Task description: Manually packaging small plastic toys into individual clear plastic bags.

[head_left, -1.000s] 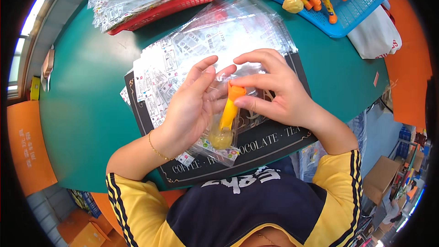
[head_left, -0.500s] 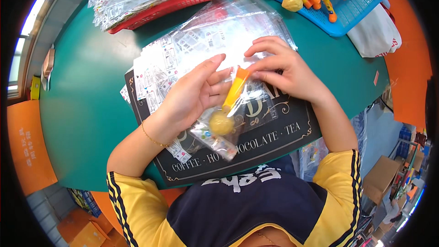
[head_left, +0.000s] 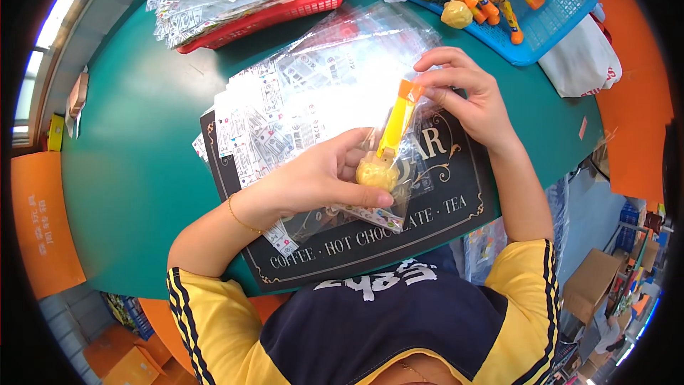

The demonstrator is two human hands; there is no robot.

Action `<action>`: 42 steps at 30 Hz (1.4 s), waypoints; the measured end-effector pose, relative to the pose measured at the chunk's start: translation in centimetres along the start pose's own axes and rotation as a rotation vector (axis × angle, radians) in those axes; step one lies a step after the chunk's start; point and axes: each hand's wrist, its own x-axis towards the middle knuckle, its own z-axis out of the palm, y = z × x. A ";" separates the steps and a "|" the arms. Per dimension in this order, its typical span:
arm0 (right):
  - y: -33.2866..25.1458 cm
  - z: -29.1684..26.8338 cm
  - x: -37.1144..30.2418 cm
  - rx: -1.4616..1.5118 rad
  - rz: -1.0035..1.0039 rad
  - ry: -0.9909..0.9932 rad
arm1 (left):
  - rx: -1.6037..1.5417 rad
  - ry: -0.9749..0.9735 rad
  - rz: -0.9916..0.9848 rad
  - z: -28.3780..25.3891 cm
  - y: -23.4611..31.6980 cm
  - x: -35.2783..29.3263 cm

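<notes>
A toy with a yellow stick, an orange end and a round golden head lies inside a clear plastic bag, tilted with its head toward me. My left hand is closed around the head end through the film, thumb on the near side. At the orange end, my right hand pinches the bag between thumb and fingers; whether it also grips the toy is hard to see. A colourful printed piece shows at the bag's near end. Underneath lies a stack of clear printed bags on a black lettered placemat.
At the far left of the green table stands a red basket heaped with printed bags. A blue basket at the far right holds several similar golden-headed toys. White cloth or bag material lies beside it.
The toy in its bag has moved right and slightly away from me. My left hand has gone from spread beneath it to closed around the head; my right hand has shifted right.
</notes>
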 end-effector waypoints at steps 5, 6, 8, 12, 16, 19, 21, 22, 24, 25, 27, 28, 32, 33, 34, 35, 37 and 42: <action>0.3 -1.8 0.1 0.310 -0.033 -0.079 | 0.162 0.064 0.000 0.1 0.7 -0.4; 0.4 -2.0 -0.1 0.307 -0.039 -0.076 | 0.168 0.064 0.003 0.1 0.8 -0.5; 0.0 -2.2 -0.3 0.383 0.212 -0.046 | 0.239 0.036 0.003 0.0 1.1 -0.7; -0.8 -2.6 -0.3 0.473 0.241 -0.239 | 0.299 -0.015 -0.027 -0.2 1.5 -1.2; -0.7 -3.1 -0.3 0.525 0.197 -0.364 | 0.353 0.064 0.040 -0.8 1.2 -1.5; -1.0 -1.8 -0.5 0.382 0.250 -0.344 | 0.438 0.139 0.036 -0.5 1.6 -2.6; -1.7 -1.0 -0.6 0.301 0.274 -0.353 | 0.448 0.240 -0.143 -0.2 1.7 -3.7; -1.8 -0.7 -0.6 0.301 0.262 -0.369 | 0.444 0.258 -0.134 -0.2 1.6 -4.1; -2.1 -0.2 -0.6 0.138 0.213 -0.438 | 0.440 0.227 -0.011 0.1 1.2 -5.1; -2.9 0.0 -0.4 0.049 0.226 -0.498 | 0.435 0.244 -0.002 -0.1 0.5 -5.5; -2.2 1.0 -0.7 0.064 0.145 -0.506 | 0.556 0.334 0.099 -0.7 -1.2 -5.8; -2.0 1.3 -0.9 0.083 0.078 -0.503 | 0.554 0.350 0.111 -0.7 -1.6 -6.0; -3.1 1.0 -0.2 -0.093 -0.191 -0.513 | 0.691 0.455 0.118 -1.2 -3.1 -7.3; -3.0 0.3 -0.2 -0.093 -0.063 -0.525 | 0.657 0.474 0.048 -1.2 -3.0 -8.2; -2.7 -0.4 -0.4 -0.098 -0.077 -0.541 | 0.619 0.491 -0.022 -1.2 -2.9 -9.2; -1.9 -1.2 -0.8 0.069 0.128 -0.444 | 0.602 0.451 -0.003 -1.5 -2.7 -10.2; -0.8 -1.8 -1.1 0.236 0.317 -0.371 | 0.446 0.542 0.129 -2.7 -3.9 -13.0; -2.6 1.2 -1.5 -0.596 -0.162 0.029 | 0.147 0.996 0.352 -4.7 -6.5 -20.4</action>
